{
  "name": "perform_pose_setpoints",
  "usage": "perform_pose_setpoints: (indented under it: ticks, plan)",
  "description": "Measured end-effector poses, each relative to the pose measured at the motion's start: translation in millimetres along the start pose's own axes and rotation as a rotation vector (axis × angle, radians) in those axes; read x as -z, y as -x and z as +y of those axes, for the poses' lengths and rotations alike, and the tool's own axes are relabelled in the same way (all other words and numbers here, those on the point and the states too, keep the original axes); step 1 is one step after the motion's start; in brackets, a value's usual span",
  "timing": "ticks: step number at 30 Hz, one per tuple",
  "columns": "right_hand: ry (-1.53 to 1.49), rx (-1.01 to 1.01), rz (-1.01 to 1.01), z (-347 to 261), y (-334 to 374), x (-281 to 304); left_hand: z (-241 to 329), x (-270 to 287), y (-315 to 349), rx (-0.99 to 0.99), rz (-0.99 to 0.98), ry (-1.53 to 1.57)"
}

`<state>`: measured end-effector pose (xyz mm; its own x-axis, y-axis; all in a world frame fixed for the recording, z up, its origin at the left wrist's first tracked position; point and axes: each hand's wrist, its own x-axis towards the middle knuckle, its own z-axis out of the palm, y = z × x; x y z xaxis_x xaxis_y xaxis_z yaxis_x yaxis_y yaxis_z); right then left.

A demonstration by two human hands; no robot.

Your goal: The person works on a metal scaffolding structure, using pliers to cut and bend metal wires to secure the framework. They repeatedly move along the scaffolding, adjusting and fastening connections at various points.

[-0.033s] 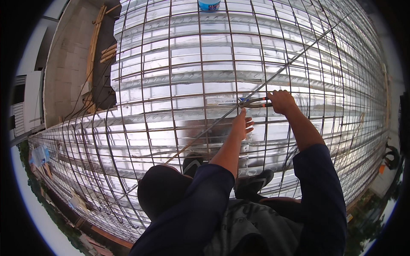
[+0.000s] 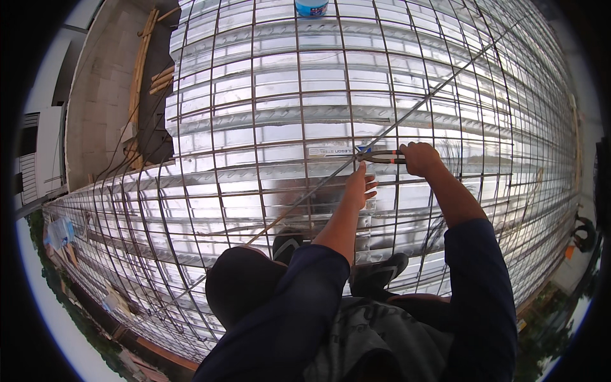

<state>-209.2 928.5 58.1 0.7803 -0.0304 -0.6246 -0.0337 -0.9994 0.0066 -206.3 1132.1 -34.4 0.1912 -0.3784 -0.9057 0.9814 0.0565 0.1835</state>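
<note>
My right hand (image 2: 421, 159) is closed round the handles of dark pincers (image 2: 384, 156) with red bands. Their jaws meet a crossing of the steel rebar mesh (image 2: 303, 95), where a long diagonal bar (image 2: 407, 114) passes over it. Just below the jaws is my left hand (image 2: 360, 186); one digit points up at the crossing and the other fingers are spread to the right. I see nothing held in it. Any wire in the jaws is too small to make out. Thin dark wires (image 2: 450, 154) show beside my right hand.
Shiny corrugated metal decking (image 2: 280, 134) lies under the mesh. My shoes (image 2: 382, 274) rest close below my hands. A blue bucket (image 2: 312, 7) stands at the far edge. An opening with wooden poles (image 2: 143, 76) drops away at the far left.
The pincers' handles have come closer together as my right hand squeezed and shifted slightly down and right. My left hand has stayed in place.
</note>
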Motion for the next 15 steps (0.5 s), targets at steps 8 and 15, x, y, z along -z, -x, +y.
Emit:
perform_pose_setpoints:
  ticks: [8, 15]
  plan:
    - [-1.991, -0.323, -0.672, -82.5, 65.8, -71.5, -17.9, 13.3, -10.1, -0.046, -0.03, -0.032]
    - [-1.023, -0.237, -0.47, -59.5, 52.3, -38.4, -6.6, -11.2, 8.6, -0.048, -0.086, -0.048]
